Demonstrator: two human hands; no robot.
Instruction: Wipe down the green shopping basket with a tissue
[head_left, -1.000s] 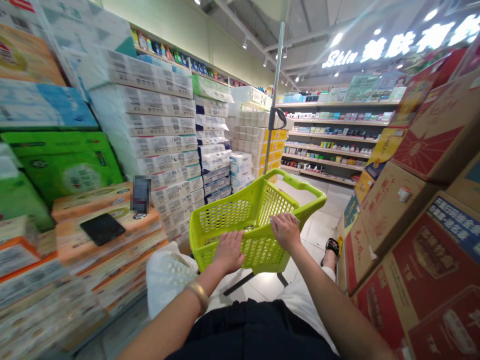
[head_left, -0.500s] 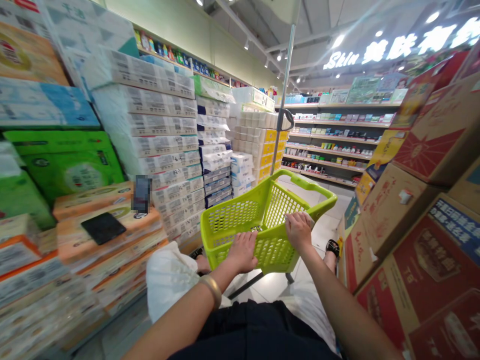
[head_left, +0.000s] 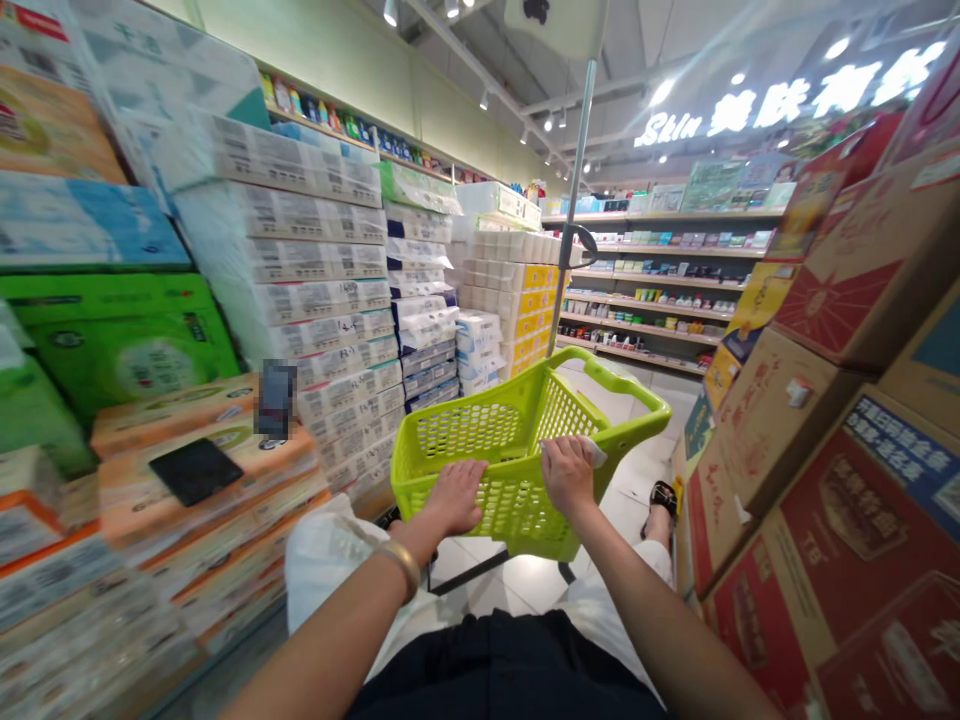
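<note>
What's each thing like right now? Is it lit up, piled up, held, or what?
Lime-green plastic basket cart: upright, open at the top.
Left hand: resting on its near rim.
Right hand: at the same rim, holding a crumpled white wad.
Flat black rectangular thing: lying on orange packs.
White lettered sign: lit.
Brown-and-red cardboard boxes: stacked.
White plastic-wrapped packs: piled high.
Grey metal pole: standing, slightly slanted in view.

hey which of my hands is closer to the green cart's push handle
Your right hand: it is on the cart's near rim, just short of the handle. Your left hand is on that same rim, farther from the handle.
</note>
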